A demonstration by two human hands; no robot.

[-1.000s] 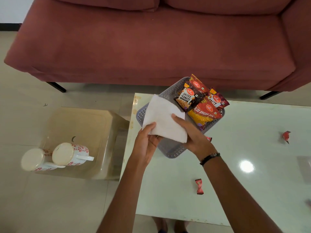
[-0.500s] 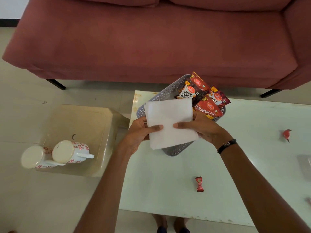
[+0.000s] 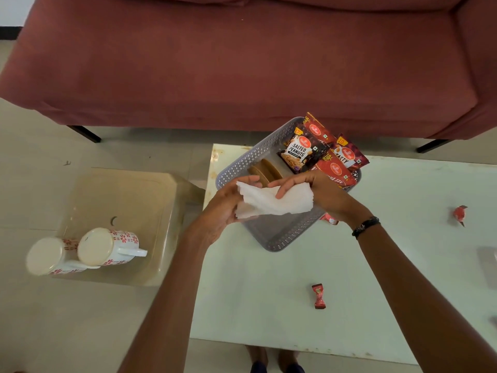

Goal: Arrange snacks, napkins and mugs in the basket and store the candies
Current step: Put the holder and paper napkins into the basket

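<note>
Both hands' grip (image 3: pixel 271 200) folded napkin (image 3: pixel 274 201) flatter

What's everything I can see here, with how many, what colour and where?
napkins: small stack, white, held over the basket
basket: one, grey, on the table's left end
snack packets: about four, red and dark, in the basket's far end
candies: three, red, on the table
mugs: two, white with red flowers, on the stool
stool: one, beige, left of the table
table: one, pale
sofa: one, red
left hand: holds napkins
right hand: holds napkins
</note>
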